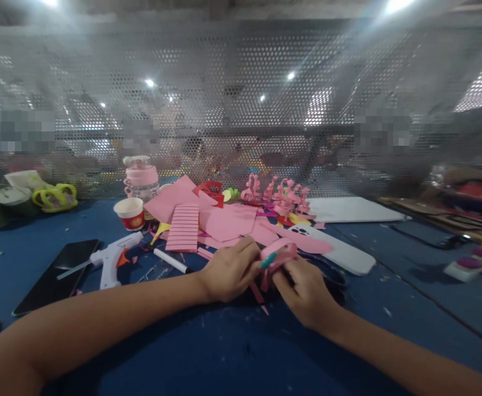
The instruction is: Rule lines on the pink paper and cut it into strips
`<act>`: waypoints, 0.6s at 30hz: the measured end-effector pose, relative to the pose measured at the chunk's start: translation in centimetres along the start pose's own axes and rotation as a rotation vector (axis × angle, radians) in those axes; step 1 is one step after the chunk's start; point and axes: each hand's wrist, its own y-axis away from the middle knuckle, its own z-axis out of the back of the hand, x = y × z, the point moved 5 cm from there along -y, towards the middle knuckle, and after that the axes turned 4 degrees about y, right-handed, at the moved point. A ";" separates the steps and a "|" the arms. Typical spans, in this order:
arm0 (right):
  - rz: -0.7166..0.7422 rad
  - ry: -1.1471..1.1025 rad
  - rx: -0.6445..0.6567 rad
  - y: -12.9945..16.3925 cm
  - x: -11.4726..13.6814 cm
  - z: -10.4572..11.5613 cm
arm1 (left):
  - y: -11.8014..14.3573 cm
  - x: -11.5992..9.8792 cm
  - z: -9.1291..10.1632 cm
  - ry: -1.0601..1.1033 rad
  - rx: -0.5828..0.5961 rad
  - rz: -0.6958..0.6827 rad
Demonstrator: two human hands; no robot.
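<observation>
In the middle of the head view, my left hand (pixel 230 272) is closed with its fingers pinched together at a curled pink strip (pixel 284 248). My right hand (pixel 307 291) grips the same looped strip from the right. A small teal piece (pixel 268 260) shows between the hands; its kind cannot be made out. Narrow pink offcuts (pixel 259 297) hang or lie just below the fingers. Beyond the hands are flat pink sheets (pixel 228 221) and a pink piece marked with dark lines (pixel 183 228).
A white glue gun (pixel 111 264) lies by a dark phone (pixel 59 275) at left, with a marker (pixel 170 260) nearer. Behind stand a paper cup (pixel 129 214), a pink bottle (pixel 142 179) and pink curled figures (pixel 284 198). A white phone (pixel 344 253) lies right.
</observation>
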 end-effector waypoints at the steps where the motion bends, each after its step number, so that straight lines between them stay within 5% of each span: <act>1: -0.028 0.014 -0.037 0.0 -0.3 0.1 | 0.0 0.0 0.1 -0.035 -0.004 0.041; 5: -0.210 0.023 -0.083 0.2 -1.6 0.0 | -0.3 1.7 1.3 -0.391 0.018 0.446; 8: -0.254 -0.016 -0.042 0.2 -1.8 -0.3 | -0.2 4.0 2.5 -0.608 0.264 0.720; 11: -0.230 -0.044 -0.021 0.0 -1.4 -0.3 | 0.1 6.7 4.8 -0.637 0.295 0.951; 14: -0.228 -0.051 -0.019 -0.1 -1.2 -0.2 | 0.8 9.2 6.6 -0.563 0.257 1.129; 18: -0.229 -0.062 -0.008 -0.2 -1.1 -0.3 | 1.5 11.0 7.3 -0.551 0.204 1.181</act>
